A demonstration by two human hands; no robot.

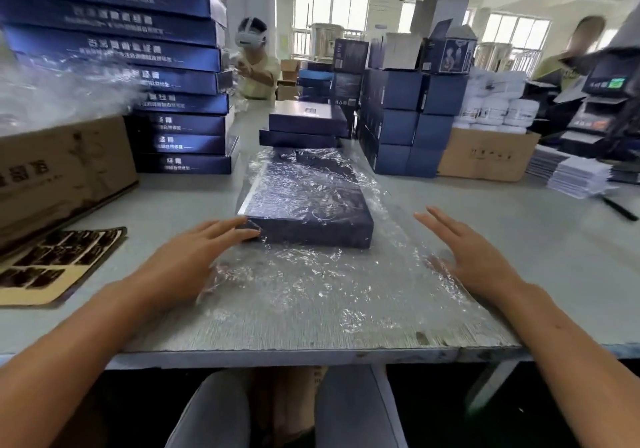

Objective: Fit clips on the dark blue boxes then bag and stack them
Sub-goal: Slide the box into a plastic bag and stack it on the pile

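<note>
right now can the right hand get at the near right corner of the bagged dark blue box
Probably yes. The right hand lies open on the loose plastic bag just right of the dark blue box, with only flat film and bare table between them. The left hand touches the opposite corner.

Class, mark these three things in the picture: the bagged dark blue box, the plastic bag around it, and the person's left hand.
bagged dark blue box (304,202), head view, on its top face.
plastic bag (311,285), head view, on the empty flat part near the person.
left hand (188,253), head view, on its back.
</note>
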